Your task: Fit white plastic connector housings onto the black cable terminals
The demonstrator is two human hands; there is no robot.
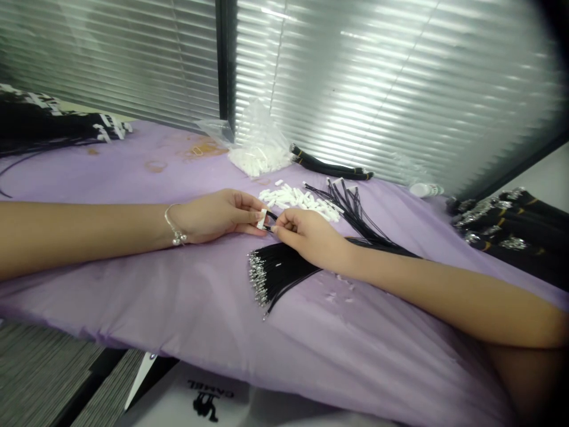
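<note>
Lilac cloth point(133, 296) covers the table, and the only writing in view lies below its front edge: black lettering beside a black logo on a white surface point(211, 391), upside down and not surely readable. The left hand point(217, 216), with a silver bracelet point(175, 228) at the wrist, pinches a small white connector housing point(262, 219) narrowly between thumb and fingertips. The right hand point(311, 236) pinches a black wire point(271, 218) just beside the housing, its fingers closed tight. The housing sits between the two hands, just above a fan of black wires with silver crimped ends point(271, 279). Past the hands lies a heap of loose white housings point(297, 200), with a clear plastic bag of more point(258, 145) behind it. Black wire strands point(351, 213) spread out beside the heap and pass behind the right hand. Further off are a black cable bundle point(331, 168), a small white bottle point(425, 190), black bundles with silver ends point(498, 225), and a black bundle with white tags point(57, 121). Slatted blinds point(377, 77) stand behind the table.
</note>
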